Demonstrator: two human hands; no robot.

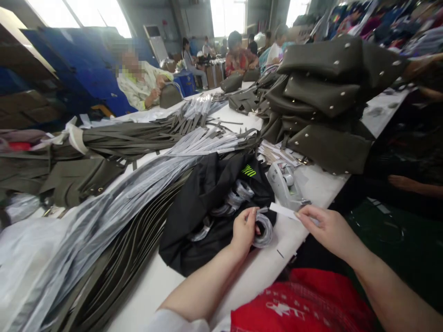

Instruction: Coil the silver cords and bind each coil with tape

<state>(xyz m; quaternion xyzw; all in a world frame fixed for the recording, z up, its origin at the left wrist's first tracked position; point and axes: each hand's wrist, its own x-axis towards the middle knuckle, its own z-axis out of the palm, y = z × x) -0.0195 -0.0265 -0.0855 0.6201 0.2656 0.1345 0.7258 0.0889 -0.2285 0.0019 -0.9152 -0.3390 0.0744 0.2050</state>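
Between the pinched fingers of my left hand (244, 227) is a rolled-up coil (266, 234) in clear plastic, its loose end pointing right. My right hand (317, 222) pinches one end of a white strip (282, 210); the strip's other end is close to the coil's loose end, and whether they touch I cannot tell. Just beyond the strip stands a pale tape dispenser (282, 184). Under and behind my left hand lies a black cloth bag (194, 207) with green lettering. Several similar plastic-wrapped coils (237, 198) rest on it.
Long dark straps (138, 244) and plastic-wrapped straps (114, 212) spread across the white table (148, 295) on the left. A tall stack of olive studded bags (321, 97) stands at the right. A person (141, 87) handles a bag across the table; more people sit farther back.
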